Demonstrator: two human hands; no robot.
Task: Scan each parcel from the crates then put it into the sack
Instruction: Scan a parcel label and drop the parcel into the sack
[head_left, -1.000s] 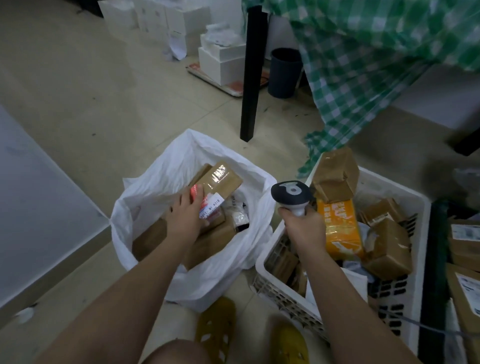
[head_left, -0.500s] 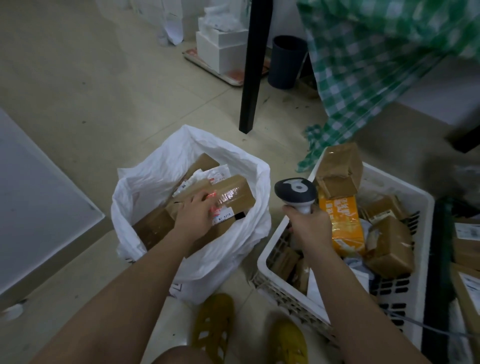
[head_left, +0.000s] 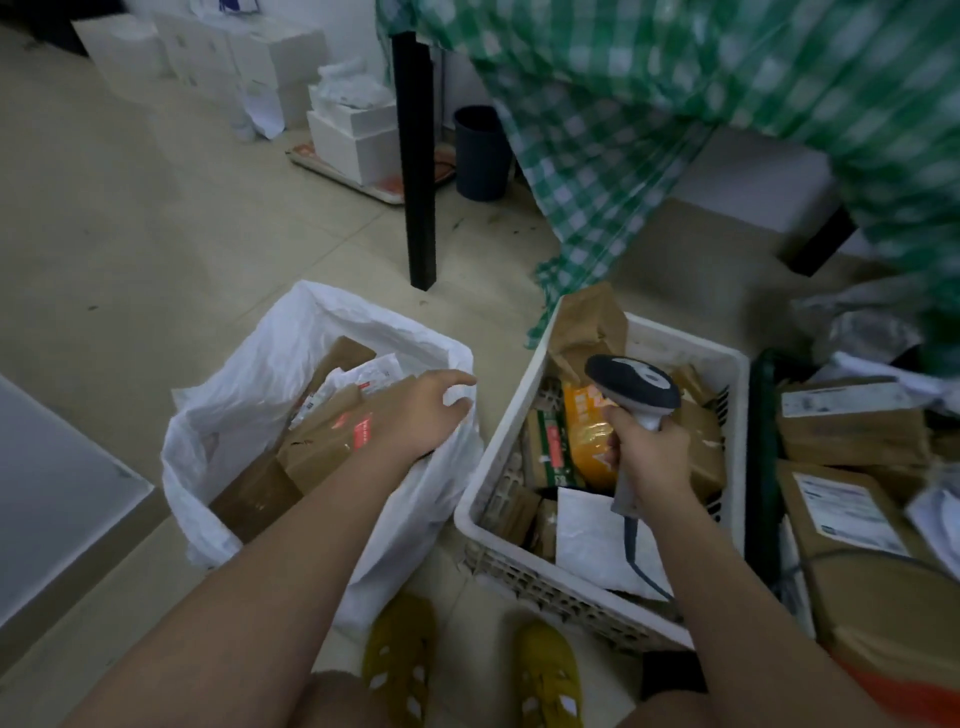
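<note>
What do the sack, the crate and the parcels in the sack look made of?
Sack: thin white plastic film, by its crinkled, slightly see-through walls. Crate: rigid white plastic, moulded with lattice holes. Parcels in the sack: brown cardboard, probably, with glossy tape and paper labels.

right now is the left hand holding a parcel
No, the left hand is empty, its fingers relaxed over the sack rim.
</note>
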